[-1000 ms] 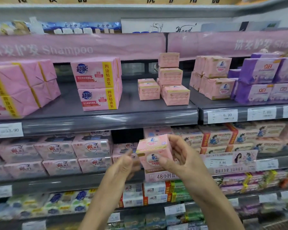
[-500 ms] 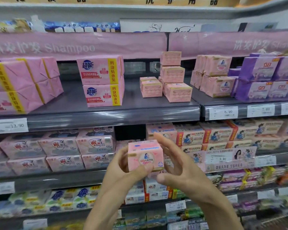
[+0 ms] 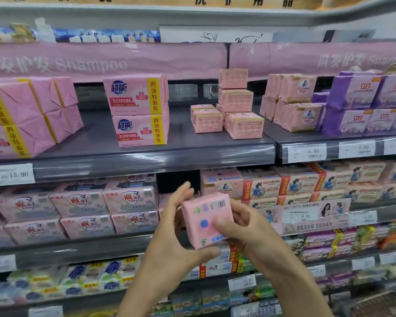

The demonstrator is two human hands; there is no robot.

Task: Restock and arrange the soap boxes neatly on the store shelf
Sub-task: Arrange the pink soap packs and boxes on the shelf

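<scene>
A pink soap box (image 3: 205, 221) is held in front of the second shelf, its barcode side facing me. My left hand (image 3: 176, 227) grips its left and bottom edges, thumb under the box. My right hand (image 3: 242, 227) grips its right side, thumb pressed on the face. On the grey top shelf (image 3: 146, 154) stands a small group of pink soap boxes (image 3: 234, 106), some stacked three high, with one lower box (image 3: 207, 120) to their left.
Two large pink packs (image 3: 138, 110) are stacked mid-shelf, wrapped pink bundles (image 3: 25, 115) at far left. Peach boxes (image 3: 293, 101) and purple boxes (image 3: 366, 104) fill the right shelf. Rows of soap packs (image 3: 82, 207) line the lower shelves. Bare shelf shows between the groups.
The box has been turned in both hands: its front label faced me before, now its barcode side does. My right thumb has moved onto the face.
</scene>
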